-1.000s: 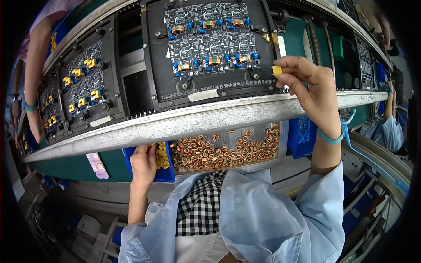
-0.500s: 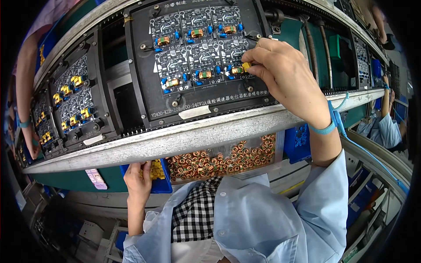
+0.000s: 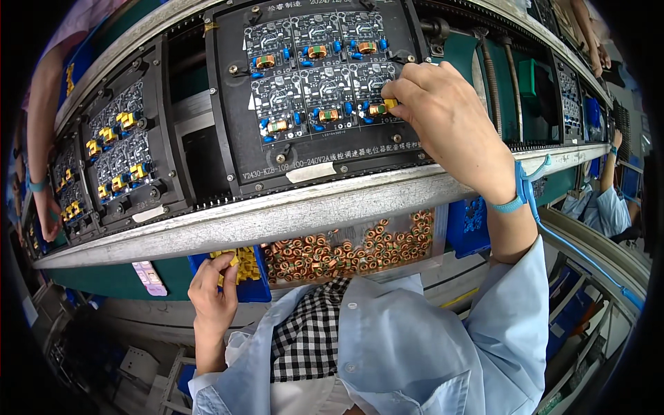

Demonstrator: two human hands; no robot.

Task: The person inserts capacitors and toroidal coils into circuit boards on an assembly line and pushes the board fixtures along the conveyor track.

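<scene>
My right hand (image 3: pixel 453 124) reaches over the black fixture (image 3: pixel 238 155), thumb and fingers closed on a yellow box capacitor (image 3: pixel 391 104). That capacitor is at the right end of the near row of circuit boards (image 3: pixel 330 92), beside a copper-wound toroid coil (image 3: pixel 377 110). Whether its leads are in the board is hidden. Blue disc capacitors and coils stand on the several boards. My left hand (image 3: pixel 213 294) is at the blue bin (image 3: pixel 257 290), pinching another yellow box capacitor (image 3: pixel 234 261) between thumb and fingertips, above the yellow capacitors lying inside.
A clear tray of toroid coils (image 3: pixel 346 252) hangs below the metal rail (image 3: pixel 290 213), with a blue bin of blue parts (image 3: pixel 472 221) on its right. Another fixture (image 3: pixel 155 196) with yellow-fitted boards stands left. A blue wrist cord (image 3: pixel 581 250) trails right. A co-worker's arm (image 3: pixel 43 138) is far left.
The fixtures have shifted slightly to the right. My left hand has shifted slightly, and a yellow capacitor now shows in its fingertips. My right hand stays at the same board.
</scene>
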